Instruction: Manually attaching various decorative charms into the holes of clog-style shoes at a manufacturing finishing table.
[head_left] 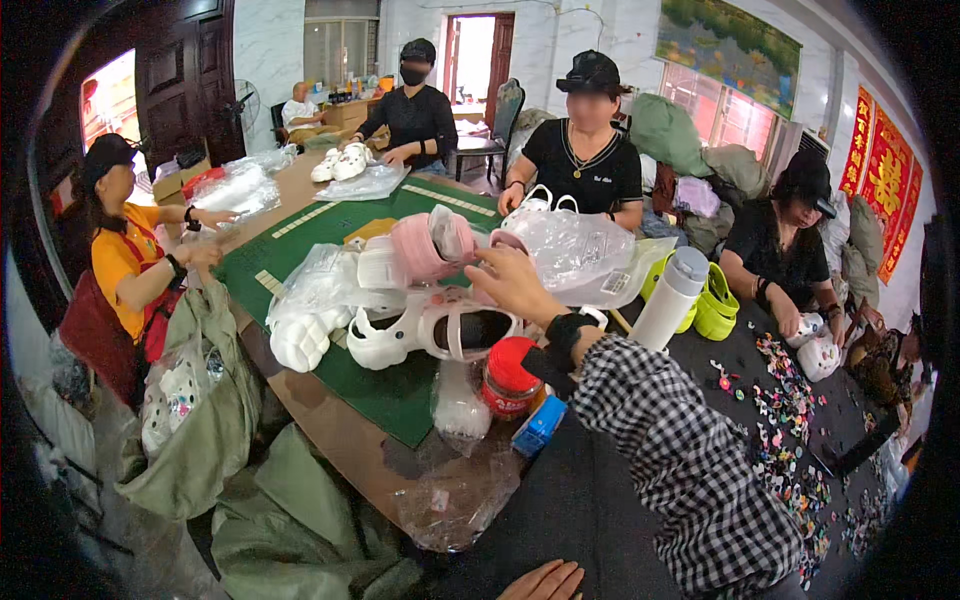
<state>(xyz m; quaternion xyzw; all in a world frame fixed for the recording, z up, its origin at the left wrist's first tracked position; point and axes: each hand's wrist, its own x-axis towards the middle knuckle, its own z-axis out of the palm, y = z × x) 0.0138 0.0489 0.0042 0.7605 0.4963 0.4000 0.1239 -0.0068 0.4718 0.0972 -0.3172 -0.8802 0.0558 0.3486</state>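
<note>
My right hand (515,282), at the end of a checked sleeve (680,450), is stretched over a pile of clogs with fingers apart. Nearest to it is a pink clog (425,247); whether the fingertips touch it I cannot tell. Below the hand lie white clogs (380,338), one with a dark insole. Another white clog with a bumpy sole (300,338) sits partly in clear plastic at the left. At the lower edge my left hand (543,582) rests flat on the black cloth (590,520), holding nothing visible; only its fingers and back show.
A red-lidded jar (510,375), a blue box (540,425) and a white bottle (670,300) stand near my right arm. Lime-green clogs (716,305) sit behind the bottle. Small colourful charms (785,420) cover the right side. Several people work around the table.
</note>
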